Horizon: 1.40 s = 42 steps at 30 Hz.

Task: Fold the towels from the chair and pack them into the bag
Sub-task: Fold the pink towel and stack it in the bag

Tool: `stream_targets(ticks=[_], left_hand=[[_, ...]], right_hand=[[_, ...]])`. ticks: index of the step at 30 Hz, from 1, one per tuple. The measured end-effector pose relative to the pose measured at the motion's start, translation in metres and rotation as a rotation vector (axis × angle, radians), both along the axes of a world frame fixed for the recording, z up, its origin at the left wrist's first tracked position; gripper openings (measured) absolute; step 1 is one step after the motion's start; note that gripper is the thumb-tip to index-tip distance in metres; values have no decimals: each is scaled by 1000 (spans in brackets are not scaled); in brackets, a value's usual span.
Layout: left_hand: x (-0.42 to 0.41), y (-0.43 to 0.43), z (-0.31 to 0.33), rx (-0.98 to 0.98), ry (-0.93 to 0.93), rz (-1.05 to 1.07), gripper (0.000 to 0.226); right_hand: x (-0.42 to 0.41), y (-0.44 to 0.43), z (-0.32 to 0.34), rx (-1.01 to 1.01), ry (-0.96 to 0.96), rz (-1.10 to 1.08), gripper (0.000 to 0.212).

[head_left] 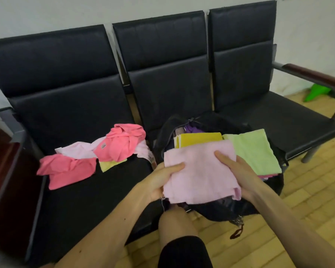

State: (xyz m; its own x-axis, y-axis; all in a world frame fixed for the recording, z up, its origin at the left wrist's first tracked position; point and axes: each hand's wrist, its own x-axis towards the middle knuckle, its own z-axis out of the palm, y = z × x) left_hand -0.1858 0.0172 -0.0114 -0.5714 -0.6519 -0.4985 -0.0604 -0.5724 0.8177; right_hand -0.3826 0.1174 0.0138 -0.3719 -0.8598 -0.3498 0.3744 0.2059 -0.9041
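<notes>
Pale pink towel (pixel 199 171), folded flat, is gripped at both sides: the left hand (pixel 162 182) clasps its left edge with the thumb on top, and the right hand (pixel 238 175) does likewise at its right edge. The hands are apart with the cloth between them. It is held just above the open black bag (pixel 220 208) on the chair (pixel 66 117), partly covering a yellow towel (pixel 199 139) and a green towel (pixel 253 149). Crumpled pink towels (pixel 120 144) lie heaped on the left seat.

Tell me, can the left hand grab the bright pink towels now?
Probably not yet: the left hand is busy holding the pale pink towel. Nothing blocks the way to the bright pink towels, so once freed it likely could.
</notes>
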Motion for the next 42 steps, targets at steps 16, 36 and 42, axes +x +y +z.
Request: stream_targets(ticks=[16, 36, 42], left_hand=[[-81, -128, -61, -566, -451, -200, 82], [69, -138, -55, -581, -540, 196, 4], [145, -178, -91, -460, -725, 310, 9]], right_hand=[[-91, -102, -83, 288, 543, -41, 23], [84, -147, -56, -155, 1169, 158, 25], [171, -220, -92, -59, 977, 414, 22]])
